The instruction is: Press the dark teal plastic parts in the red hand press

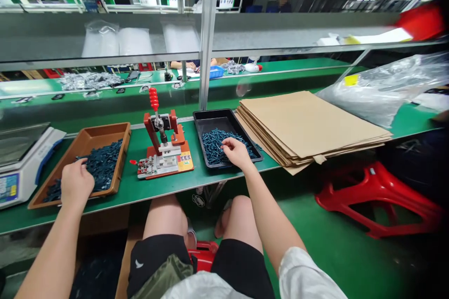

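Right hand [236,153] is working in the dark teal plastic pieces [217,147] heaped in a black tray [210,119], fingers curled down, thumb closing toward them. Probably picking at the pile, but I can't tell if it's pinching a piece. Left hand [73,184] is pressing into a second heap of pieces [105,166] in a brown tray [105,133], fingertips hidden, grip unknown. A red hand press [163,149] is sitting between the trays on the green bench [140,196]. Cardboard sheets [308,124] are lying stacked just right of the black tray, a scale [21,163] left of the brown one.
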Demonstrator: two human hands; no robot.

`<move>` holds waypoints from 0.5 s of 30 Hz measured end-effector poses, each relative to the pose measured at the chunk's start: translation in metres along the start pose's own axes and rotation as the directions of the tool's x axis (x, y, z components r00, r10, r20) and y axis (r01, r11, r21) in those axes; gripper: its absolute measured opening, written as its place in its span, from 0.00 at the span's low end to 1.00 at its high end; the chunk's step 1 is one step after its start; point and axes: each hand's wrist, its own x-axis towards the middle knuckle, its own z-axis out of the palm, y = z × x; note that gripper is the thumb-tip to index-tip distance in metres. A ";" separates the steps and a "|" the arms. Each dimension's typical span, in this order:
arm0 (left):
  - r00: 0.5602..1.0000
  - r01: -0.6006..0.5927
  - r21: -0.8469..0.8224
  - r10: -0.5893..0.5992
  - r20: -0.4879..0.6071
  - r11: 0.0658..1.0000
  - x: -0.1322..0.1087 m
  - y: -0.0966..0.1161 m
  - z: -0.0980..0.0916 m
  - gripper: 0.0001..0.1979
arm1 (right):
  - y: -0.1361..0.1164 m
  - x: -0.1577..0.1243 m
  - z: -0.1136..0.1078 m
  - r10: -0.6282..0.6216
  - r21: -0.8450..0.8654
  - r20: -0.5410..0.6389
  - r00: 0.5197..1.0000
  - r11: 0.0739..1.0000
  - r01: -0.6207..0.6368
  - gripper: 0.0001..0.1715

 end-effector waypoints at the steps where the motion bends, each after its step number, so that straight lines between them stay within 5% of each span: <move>1: 0.996 -0.048 -0.052 0.044 -0.081 0.998 -0.003 0.000 -0.002 0.22 | -0.007 -0.007 0.001 -0.075 -0.025 -0.033 0.997 0.997 0.075 0.10; 4: 0.969 -0.225 -0.138 0.206 -0.138 0.965 -0.020 0.016 -0.014 0.22 | -0.036 -0.035 0.020 -0.277 -0.047 -0.058 0.959 0.960 0.275 0.12; 8: 0.938 -0.302 -0.405 0.346 0.037 0.863 -0.056 0.070 -0.016 0.22 | -0.067 -0.070 0.079 -0.406 0.187 0.076 0.911 0.903 0.386 0.14; 12: 0.918 -0.128 -0.568 0.314 0.243 0.813 -0.074 0.123 0.014 0.17 | -0.062 -0.077 0.133 -0.277 0.294 0.114 0.954 0.927 0.234 0.10; 15: 0.865 -0.266 -0.507 0.435 0.250 0.820 -0.067 0.150 0.041 0.12 | -0.049 -0.074 0.146 -0.100 0.328 0.098 0.990 0.942 0.062 0.11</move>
